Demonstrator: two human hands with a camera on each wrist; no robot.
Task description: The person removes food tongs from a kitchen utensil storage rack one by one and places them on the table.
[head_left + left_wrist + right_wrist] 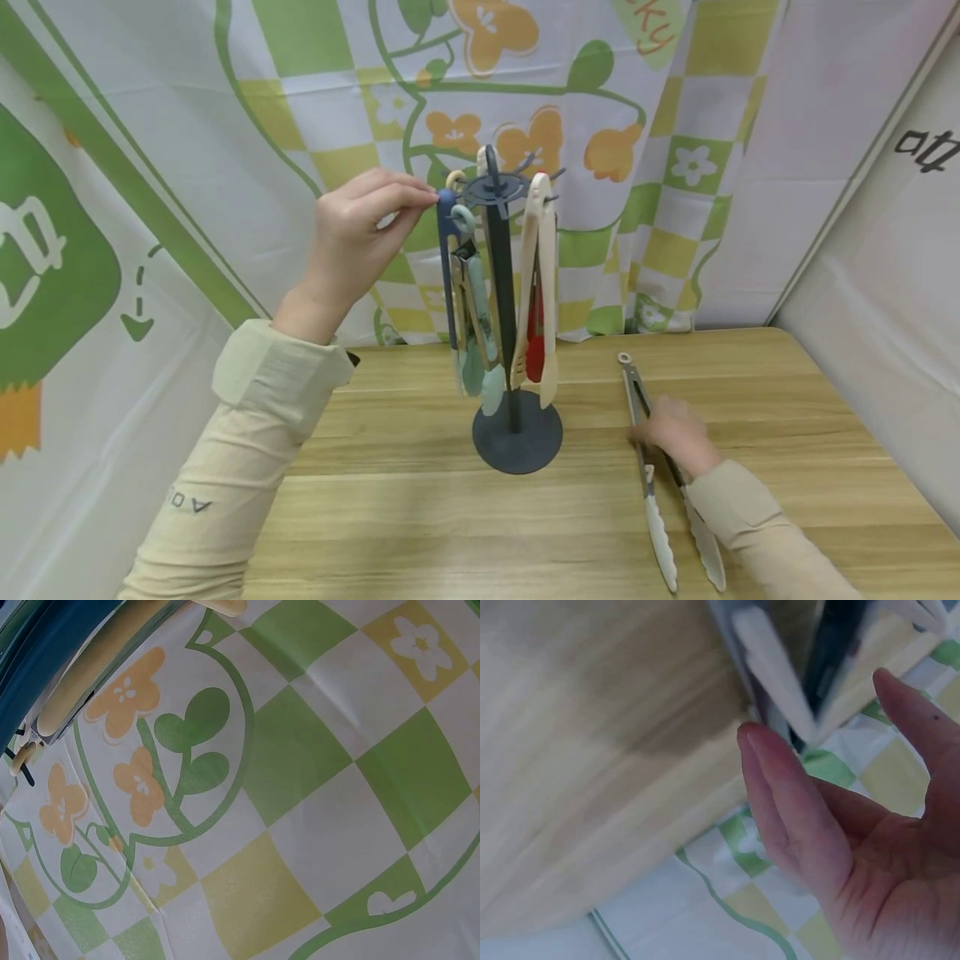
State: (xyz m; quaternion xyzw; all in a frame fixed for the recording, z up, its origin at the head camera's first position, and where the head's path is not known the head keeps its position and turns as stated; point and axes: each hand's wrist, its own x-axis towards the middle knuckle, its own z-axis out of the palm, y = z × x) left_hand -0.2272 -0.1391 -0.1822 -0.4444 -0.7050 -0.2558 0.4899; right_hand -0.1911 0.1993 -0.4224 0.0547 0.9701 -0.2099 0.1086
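My left hand point(360, 217) is raised, with thumb and fingertips pinching the top of blue tongs point(446, 250), which hang at the left side of a dark rack point(501, 275). In the left wrist view, the blue tongs point(45, 660) fill the upper left corner. My right hand point(675, 433), blurred, is over grey metal tongs point(637, 408) with pale scalloped tips, spread apart on the table. In the right wrist view its fingers point(795, 802) are nearly straight and the thumb stands apart. Contact with the metal tongs is unclear.
Pale green tongs point(480, 317), cream tongs point(549, 308) and red-tipped tongs point(535, 350) also hang from the rack. Its round base point(517, 437) stands on the wooden table point(420, 517). A patterned curtain point(630, 258) hangs behind the table.
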